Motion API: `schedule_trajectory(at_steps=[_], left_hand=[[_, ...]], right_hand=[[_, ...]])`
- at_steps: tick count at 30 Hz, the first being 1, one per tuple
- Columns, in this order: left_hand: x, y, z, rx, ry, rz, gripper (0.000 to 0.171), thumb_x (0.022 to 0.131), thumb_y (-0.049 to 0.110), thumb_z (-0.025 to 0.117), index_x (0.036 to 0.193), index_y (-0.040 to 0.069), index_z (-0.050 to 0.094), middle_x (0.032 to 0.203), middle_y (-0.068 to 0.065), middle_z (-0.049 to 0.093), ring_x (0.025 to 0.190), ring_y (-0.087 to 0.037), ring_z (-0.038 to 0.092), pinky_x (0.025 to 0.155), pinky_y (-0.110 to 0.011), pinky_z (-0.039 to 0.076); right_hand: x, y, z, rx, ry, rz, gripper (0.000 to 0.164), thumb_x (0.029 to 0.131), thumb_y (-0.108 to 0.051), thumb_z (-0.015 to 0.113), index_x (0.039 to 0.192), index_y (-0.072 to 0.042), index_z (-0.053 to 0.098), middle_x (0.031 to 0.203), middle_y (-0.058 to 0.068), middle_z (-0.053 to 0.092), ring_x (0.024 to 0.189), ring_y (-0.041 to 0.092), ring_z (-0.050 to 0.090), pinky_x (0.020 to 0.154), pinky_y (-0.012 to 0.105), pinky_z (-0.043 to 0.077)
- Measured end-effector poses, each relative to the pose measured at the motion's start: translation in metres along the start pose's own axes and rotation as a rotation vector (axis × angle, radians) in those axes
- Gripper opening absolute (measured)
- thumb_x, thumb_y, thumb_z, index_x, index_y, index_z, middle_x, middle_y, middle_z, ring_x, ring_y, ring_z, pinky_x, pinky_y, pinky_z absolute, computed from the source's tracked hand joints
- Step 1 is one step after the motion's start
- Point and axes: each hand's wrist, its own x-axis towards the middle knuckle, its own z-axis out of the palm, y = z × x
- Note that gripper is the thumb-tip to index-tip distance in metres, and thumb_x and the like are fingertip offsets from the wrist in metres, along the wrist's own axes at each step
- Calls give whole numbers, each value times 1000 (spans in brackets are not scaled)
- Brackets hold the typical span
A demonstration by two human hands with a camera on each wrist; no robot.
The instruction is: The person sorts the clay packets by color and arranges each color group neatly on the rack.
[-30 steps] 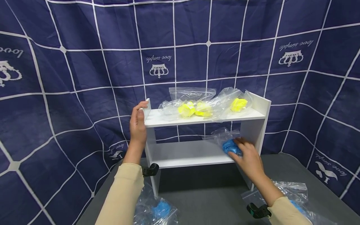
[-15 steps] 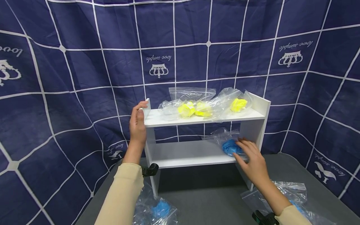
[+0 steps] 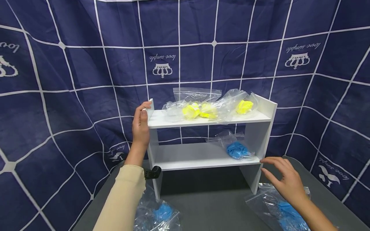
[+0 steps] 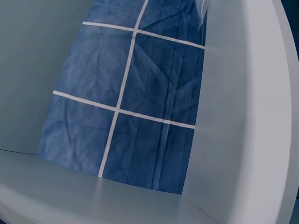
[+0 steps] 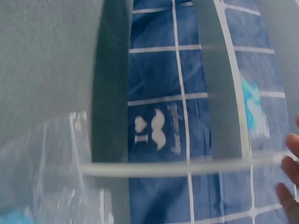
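Observation:
A white two-tier shelf [image 3: 202,165] stands on the dark table. My left hand [image 3: 141,128] grips the upper left side panel of it. Beside the shelf's right side, my right hand [image 3: 286,179] hovers with fingers spread and nothing in it; its fingertips [image 5: 292,156] show at the right wrist view's edge. On the lower tier, at the right end, lies a clear zip bag with a blue bundle [image 3: 237,150]. Clear bags with yellow bundles [image 3: 244,107] lie along the top tier.
On the table, a clear bag with a blue bundle [image 3: 163,212] lies at front left. More bagged blue bundles [image 3: 289,211] lie at front right, partly behind my right forearm. A navy gridded cloth [image 3: 196,64] hangs behind and around the shelf.
My right hand has let go of the blue bundle on the lower tier and moved right and down, out past the shelf's side. My left hand stays on the panel.

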Motion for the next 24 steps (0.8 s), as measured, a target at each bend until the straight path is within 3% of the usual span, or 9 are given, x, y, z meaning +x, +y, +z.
schedule_trajectory(at_steps=[4,9,12,17,21,24], left_hand=[[1,-2,-1,-8,8,2,39,106,22,36,111,-14,49,134,-24,57,138,-23,47,118,-30,29],[3,-1,-1,-22,10,24,40,105,22,37,111,-17,47,134,-20,58,138,-28,47,119,-32,29],[3,-1,-1,-25,15,23,40,105,21,37,110,-17,47,133,-19,59,138,-25,47,119,-32,29],[3,-1,-1,-24,17,17,40,106,22,38,110,-16,48,133,-20,59,137,-21,48,119,-33,29],[2,-1,-1,-20,9,9,38,106,21,37,110,-15,49,133,-21,58,136,-19,48,118,-32,29],[1,0,0,-19,0,7,38,105,21,37,111,-14,50,133,-23,57,136,-17,48,118,-32,29]], right_hand=[[-14,15,-16,34,-183,67,48,75,-10,85,118,-22,70,119,-14,63,113,-20,40,86,8,34],[-31,35,-34,79,-395,65,60,76,-17,86,130,-26,63,130,-10,60,118,-21,39,84,10,41],[-43,50,-38,81,-437,-7,66,72,-16,87,132,-23,62,133,-16,57,120,-21,39,82,12,42],[-65,82,-34,126,-471,-115,69,66,-11,88,130,-18,63,136,-26,52,124,-22,36,83,4,33],[-80,104,-36,153,-601,-31,64,74,-13,85,133,-20,61,134,-33,49,120,-24,37,75,10,42],[-89,116,-41,114,-668,37,63,77,-18,83,135,-23,59,131,-36,49,110,-20,46,69,16,45]])
